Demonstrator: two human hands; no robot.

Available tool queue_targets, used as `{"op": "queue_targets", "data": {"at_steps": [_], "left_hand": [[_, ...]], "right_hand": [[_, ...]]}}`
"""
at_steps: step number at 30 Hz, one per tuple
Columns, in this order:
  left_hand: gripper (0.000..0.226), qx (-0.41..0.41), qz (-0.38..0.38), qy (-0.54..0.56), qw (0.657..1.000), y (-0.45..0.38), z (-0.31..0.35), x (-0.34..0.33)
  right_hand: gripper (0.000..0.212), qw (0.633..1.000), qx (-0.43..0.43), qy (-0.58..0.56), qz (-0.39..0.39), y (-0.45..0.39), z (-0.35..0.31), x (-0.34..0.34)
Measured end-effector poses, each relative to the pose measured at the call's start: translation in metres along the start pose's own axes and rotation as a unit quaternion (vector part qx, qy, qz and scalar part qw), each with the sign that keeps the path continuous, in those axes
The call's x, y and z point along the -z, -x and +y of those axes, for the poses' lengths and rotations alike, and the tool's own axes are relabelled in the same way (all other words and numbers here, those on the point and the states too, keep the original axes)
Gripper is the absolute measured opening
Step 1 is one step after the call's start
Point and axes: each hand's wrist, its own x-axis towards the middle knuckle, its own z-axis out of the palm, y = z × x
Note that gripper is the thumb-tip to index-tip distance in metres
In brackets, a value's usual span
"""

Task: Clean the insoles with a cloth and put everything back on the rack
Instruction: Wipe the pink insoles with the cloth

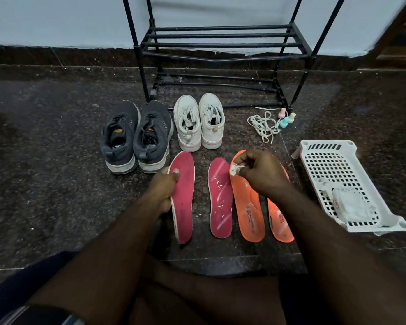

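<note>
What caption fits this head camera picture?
Left hand holds a pink insole; right hand pinches a white wipe.

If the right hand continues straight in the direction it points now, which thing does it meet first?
The right hand, pinching a small white cloth, points left and slightly away. It would probably first meet the top of the middle pink insole, then the white shoes. Its height above the floor is unclear.

A dark speckled stone floor (56, 184) spreads left of the left grip (164, 186). Far beyond it, a dark skirting (56, 55) runs below a pale blue wall (56, 19). Right of the right grip (260, 172) sits 1 white perforated plastic basket (352, 146) on the floor.
</note>
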Motion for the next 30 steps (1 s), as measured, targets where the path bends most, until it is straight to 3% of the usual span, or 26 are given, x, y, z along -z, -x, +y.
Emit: {"op": "queue_targets", "data": {"at_steps": [6, 12, 15, 18, 23, 30], "left_hand": [[0.028, -0.008, 0.039, -0.057, 0.998, -0.019, -0.015, 0.007], [0.045, -0.037, 0.062, -0.192, 0.979, -0.022, -0.014, 0.017], [0.073, -0.066, 0.061, -0.331, 0.939, -0.027, -0.015, 0.024], [0.076, -0.108, 0.079, -0.459, 0.878, -0.019, -0.012, 0.023], [0.074, -0.092, 0.049, -0.535, 0.839, -0.007, -0.011, 0.022], [0.089, -0.094, -0.016, -0.656, 0.749, -0.007, -0.021, 0.02]], "right_hand": [[0.028, 1.0, -0.006, 0.024, -0.014, 0.001, 0.003, 0.002], [0.022, 0.998, 0.001, 0.047, -0.032, 0.002, 0.004, 0.0], [0.023, 0.998, -0.001, 0.047, -0.037, 0.001, 0.004, -0.001], [0.025, 0.998, -0.003, 0.05, -0.041, 0.001, 0.005, -0.001], [0.021, 0.998, -0.01, 0.052, -0.046, 0.001, 0.007, -0.001], [0.017, 0.997, -0.012, 0.06, -0.052, -0.001, 0.009, -0.004]]}}
